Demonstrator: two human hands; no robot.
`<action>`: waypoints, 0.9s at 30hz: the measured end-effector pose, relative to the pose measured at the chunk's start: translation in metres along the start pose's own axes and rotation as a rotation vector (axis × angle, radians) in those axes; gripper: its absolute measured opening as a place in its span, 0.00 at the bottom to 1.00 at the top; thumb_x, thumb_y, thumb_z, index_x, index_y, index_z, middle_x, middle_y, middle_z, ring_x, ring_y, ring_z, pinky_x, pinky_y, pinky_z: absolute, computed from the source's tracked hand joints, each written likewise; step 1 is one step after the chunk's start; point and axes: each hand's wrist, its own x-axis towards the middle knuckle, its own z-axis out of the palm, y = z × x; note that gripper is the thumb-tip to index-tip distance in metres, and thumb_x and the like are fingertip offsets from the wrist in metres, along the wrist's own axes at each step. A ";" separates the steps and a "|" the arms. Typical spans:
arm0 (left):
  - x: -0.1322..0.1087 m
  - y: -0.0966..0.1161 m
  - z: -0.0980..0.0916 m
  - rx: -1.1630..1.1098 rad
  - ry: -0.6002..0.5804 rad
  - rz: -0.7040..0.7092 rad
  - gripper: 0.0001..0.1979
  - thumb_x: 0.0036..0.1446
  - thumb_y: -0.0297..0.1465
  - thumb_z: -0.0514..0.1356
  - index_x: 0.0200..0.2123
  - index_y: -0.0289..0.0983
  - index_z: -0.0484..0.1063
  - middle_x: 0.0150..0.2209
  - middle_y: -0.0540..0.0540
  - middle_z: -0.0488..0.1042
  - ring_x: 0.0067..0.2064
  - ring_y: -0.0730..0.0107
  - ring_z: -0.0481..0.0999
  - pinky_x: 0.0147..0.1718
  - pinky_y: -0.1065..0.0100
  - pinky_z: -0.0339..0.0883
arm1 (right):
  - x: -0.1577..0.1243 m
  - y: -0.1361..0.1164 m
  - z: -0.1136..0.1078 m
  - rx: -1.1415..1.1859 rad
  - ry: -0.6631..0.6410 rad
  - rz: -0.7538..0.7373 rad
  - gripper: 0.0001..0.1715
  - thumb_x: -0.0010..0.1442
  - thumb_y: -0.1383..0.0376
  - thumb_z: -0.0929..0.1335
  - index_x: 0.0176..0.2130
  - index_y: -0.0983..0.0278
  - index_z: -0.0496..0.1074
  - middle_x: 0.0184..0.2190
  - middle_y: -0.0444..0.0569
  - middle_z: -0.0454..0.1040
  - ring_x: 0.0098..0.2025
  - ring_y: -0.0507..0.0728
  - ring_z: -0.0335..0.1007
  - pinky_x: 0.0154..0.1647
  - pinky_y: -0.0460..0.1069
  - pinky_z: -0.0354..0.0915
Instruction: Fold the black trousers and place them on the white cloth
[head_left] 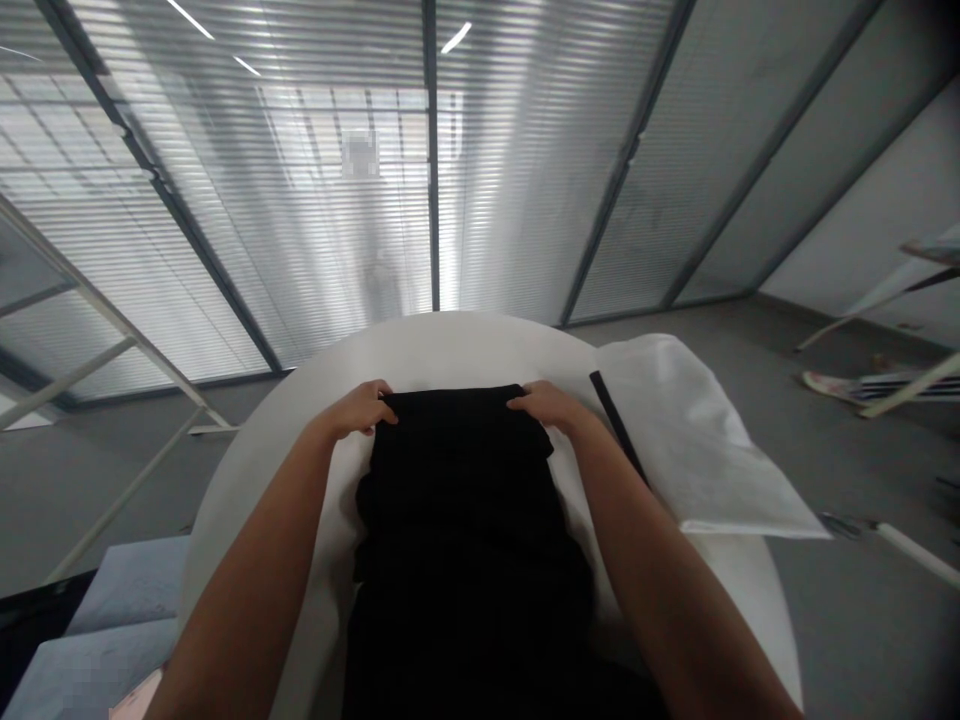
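A black garment (457, 500) lies lengthwise on a round white table (442, 345), reaching from the far middle back toward me. My left hand (360, 408) grips its far left corner. My right hand (546, 404) grips its far right corner. Both forearms run along the garment's sides. The near end of the cloth drops out of view at the bottom of the picture.
A folded white cloth (697, 440) lies on the table's right side, overhanging the edge, with a thin black strip (616, 425) beside it. Frosted glass partitions with blinds stand behind. White frame legs (105, 340) stand left, grey cushions (112, 620) lower left, clutter on the floor at right.
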 end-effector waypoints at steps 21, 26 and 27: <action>0.010 0.006 0.004 -0.726 0.414 0.433 0.20 0.36 0.26 0.67 0.35 0.36 0.66 0.33 0.53 0.65 0.34 0.73 0.73 0.34 0.57 0.79 | -0.005 -0.013 -0.003 1.089 0.196 -0.172 0.13 0.47 0.63 0.69 0.36 0.59 0.65 0.38 0.45 0.68 0.40 0.56 0.66 0.37 0.60 0.74; -0.001 0.008 -0.005 -0.673 0.298 0.440 0.17 0.35 0.23 0.64 0.33 0.36 0.68 0.31 0.53 0.67 0.33 0.71 0.73 0.34 0.56 0.78 | -0.006 -0.010 -0.005 1.239 0.175 -0.147 0.13 0.39 0.67 0.66 0.31 0.61 0.66 0.33 0.45 0.67 0.39 0.56 0.63 0.40 0.60 0.72; -0.005 0.009 -0.009 -0.650 0.241 0.421 0.17 0.34 0.23 0.63 0.33 0.36 0.68 0.30 0.52 0.67 0.32 0.71 0.73 0.33 0.56 0.78 | -0.007 -0.011 -0.006 1.245 0.162 -0.138 0.13 0.38 0.68 0.65 0.30 0.61 0.67 0.32 0.45 0.67 0.38 0.56 0.63 0.40 0.60 0.71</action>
